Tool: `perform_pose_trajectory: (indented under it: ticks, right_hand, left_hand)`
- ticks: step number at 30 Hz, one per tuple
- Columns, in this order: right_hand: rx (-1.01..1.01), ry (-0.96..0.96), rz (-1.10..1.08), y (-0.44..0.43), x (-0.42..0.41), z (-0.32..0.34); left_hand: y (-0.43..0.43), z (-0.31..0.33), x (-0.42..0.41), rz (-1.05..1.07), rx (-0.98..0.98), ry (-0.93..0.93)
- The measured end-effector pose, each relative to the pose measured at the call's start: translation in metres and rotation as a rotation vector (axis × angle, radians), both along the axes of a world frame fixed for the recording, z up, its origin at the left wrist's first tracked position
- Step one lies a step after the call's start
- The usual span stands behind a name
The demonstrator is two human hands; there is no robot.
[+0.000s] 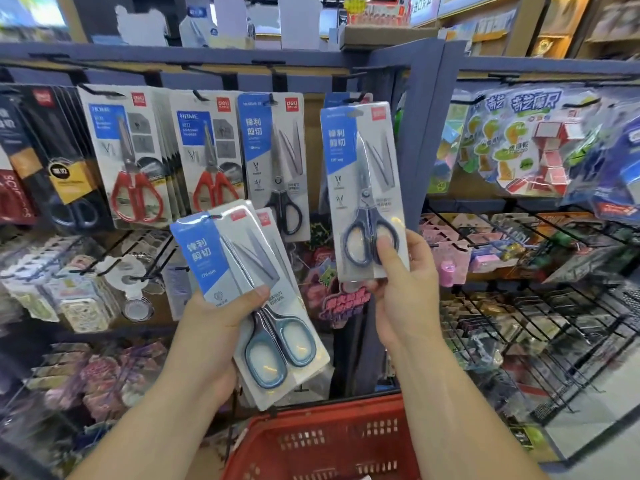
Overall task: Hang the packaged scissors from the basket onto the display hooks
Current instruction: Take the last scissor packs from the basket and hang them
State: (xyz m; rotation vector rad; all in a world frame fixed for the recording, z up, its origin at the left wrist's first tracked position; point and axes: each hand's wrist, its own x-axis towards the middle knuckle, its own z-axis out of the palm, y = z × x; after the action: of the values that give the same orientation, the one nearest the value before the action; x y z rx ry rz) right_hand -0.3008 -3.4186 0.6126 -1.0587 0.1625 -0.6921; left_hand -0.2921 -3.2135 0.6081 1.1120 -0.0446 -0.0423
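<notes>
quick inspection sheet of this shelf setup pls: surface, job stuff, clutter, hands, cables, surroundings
surface: no table; blue rack with hooks
job's things: one scissors pack upright, its top near a hook; stack of packs tilted; red basket below
clutter: hung scissors along the top row
grippers: right hand pinches the scissors pack at its bottom; left hand grips the stack of packs
cables: nothing seen
surroundings: toy packs hang to the right
</notes>
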Motion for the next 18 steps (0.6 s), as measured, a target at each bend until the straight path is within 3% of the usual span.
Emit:
perform_pose_trajectory:
  ticks: [18]
  right_hand:
    - [0.043,-0.052,-0.197,0.003,0.046,0.009]
  left_hand:
    - [0.001,0.013,0.007,-0.038,-0.043,-0.014]
